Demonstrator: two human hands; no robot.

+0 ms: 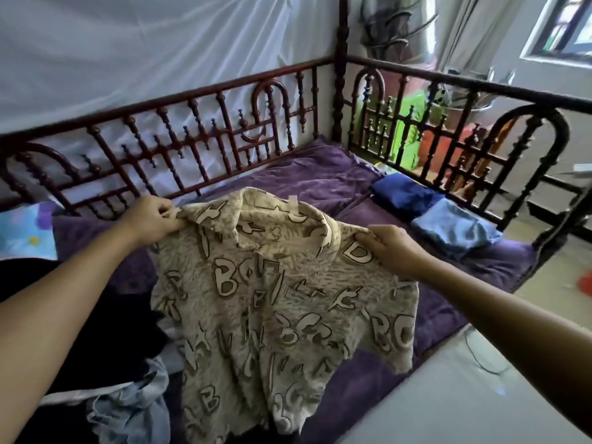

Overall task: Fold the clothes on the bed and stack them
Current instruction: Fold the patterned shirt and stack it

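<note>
A beige shirt printed with cartoon letters hangs spread in the air over the purple bed cover. My left hand pinches its left shoulder and my right hand grips its right shoulder; the collar faces away from me. Two folded garments lie at the far right of the bed: a dark blue one and a light blue one, side by side and partly overlapping. A crumpled denim piece and dark clothes lie at my lower left.
A carved dark wooden rail runs along the back and right side of the bed, with a white net behind it. A patterned pillow sits at the far left. Pale floor lies to the right of the bed.
</note>
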